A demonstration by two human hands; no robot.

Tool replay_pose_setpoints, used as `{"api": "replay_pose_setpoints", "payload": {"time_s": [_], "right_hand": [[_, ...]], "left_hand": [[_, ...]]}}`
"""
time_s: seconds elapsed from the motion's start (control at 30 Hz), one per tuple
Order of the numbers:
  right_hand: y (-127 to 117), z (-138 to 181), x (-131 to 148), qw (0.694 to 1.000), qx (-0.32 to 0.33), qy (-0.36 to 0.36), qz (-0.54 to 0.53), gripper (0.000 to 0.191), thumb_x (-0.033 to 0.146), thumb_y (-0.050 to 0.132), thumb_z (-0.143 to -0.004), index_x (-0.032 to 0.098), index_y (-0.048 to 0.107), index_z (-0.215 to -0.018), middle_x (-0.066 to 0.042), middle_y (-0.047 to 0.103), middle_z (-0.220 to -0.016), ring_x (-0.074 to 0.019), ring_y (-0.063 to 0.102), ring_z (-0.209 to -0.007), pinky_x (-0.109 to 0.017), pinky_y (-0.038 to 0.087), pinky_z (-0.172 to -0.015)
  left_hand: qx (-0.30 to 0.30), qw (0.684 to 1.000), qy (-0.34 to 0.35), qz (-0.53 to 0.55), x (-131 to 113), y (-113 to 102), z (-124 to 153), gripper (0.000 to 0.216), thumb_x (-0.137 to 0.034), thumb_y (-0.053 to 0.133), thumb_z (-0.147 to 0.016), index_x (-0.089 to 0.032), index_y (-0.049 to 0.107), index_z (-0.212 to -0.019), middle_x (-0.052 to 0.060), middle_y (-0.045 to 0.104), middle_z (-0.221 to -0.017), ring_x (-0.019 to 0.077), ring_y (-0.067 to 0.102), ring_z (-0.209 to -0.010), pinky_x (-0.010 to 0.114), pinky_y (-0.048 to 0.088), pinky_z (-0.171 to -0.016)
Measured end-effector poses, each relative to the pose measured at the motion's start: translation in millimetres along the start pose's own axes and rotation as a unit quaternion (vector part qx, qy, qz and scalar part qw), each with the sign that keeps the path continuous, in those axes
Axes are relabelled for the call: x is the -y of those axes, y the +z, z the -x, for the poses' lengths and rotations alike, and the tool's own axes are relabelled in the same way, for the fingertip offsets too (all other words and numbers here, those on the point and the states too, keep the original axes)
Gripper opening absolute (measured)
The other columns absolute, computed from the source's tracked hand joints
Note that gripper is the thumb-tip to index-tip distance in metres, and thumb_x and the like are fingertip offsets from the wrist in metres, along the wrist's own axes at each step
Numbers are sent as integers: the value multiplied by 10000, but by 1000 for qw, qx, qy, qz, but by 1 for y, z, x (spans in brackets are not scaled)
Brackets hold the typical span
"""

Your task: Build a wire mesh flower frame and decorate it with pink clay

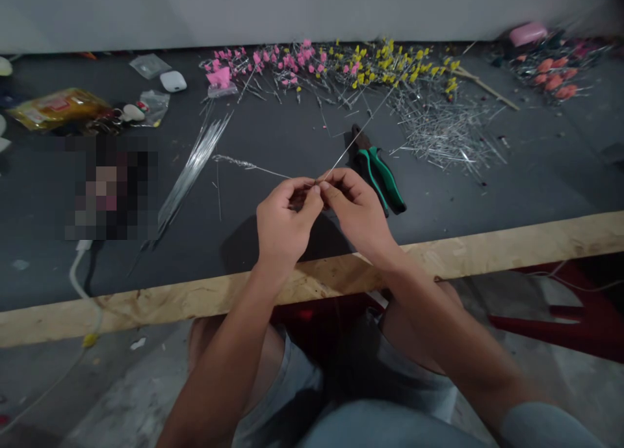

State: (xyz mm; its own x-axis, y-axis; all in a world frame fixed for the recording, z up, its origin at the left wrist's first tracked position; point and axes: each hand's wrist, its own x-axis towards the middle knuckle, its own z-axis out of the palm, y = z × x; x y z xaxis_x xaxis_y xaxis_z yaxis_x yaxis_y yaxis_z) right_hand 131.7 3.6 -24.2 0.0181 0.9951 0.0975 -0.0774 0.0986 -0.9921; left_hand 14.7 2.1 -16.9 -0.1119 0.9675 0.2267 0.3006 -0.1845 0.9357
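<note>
Near the centre of the frame, the left hand (285, 217) and the right hand (359, 209) meet at their fingertips, thumbs side by side, over the front part of the dark tabletop (277, 132). The left fingers are closed in a pinch on a thin twisted wire (240, 162), whose looped, coiled end sticks out toward the left; the right thumb and fingers are likewise drawn together on a straight wire (347, 149) that slants toward the upper right. Whether the two are one piece cannot be told, since the fingertips hide where they meet. Just beside the right hand, right of centre, lie pliers (385, 175) with green and black handles. Left of centre, a bundle of straight wires (195, 165) lies aslant. Across the upper middle spread wire stems with pink tips (292, 61), then ones with yellow tips (385, 64); below the yellow ones, toward the right, is a tangled heap of bare wires (451, 136). Coral-tipped stems (553, 77) lie at the upper right, near a pink case (528, 34).
</note>
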Motion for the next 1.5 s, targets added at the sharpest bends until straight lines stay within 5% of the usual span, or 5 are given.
{"api": "replay_pose_setpoints", "payload": {"time_s": [0.37,0.77,1.0,1.5], "right_hand": [[-11,-5,-3,998,40,-34,21,88,274,553,-876,196,550,-836,33,526,-771,-86,489,-705,-253,412,-686],[-10,-6,-1,996,70,-47,19,136,336,600,-858,213,550,-824,23,537,-819,-97,495,-731,-249,419,-683],[-13,-8,0,994,99,-42,1,104,304,595,-867,211,564,-834,29,553,-806,-89,500,-718,-240,420,-673],[-13,-9,6,993,113,-9,-28,128,314,626,-839,204,571,-801,42,549,-701,-84,504,-635,-243,438,-611]], "left_hand": [[69,997,25,14,3,-3,-1,182,-246,624,-809,-203,705,-967,17,722,-892,120,656,-740,221,522,-701],[63,994,55,-64,2,-8,-2,146,-239,586,-804,-219,710,-879,-19,672,-721,104,549,-596,226,432,-598],[91,993,66,-48,2,-12,-5,153,-223,558,-821,-213,700,-878,4,668,-776,122,580,-671,235,445,-638],[181,979,-58,72,3,-15,-8,143,-277,551,-847,-215,680,-844,-7,648,-715,125,593,-665,247,467,-643]]}}
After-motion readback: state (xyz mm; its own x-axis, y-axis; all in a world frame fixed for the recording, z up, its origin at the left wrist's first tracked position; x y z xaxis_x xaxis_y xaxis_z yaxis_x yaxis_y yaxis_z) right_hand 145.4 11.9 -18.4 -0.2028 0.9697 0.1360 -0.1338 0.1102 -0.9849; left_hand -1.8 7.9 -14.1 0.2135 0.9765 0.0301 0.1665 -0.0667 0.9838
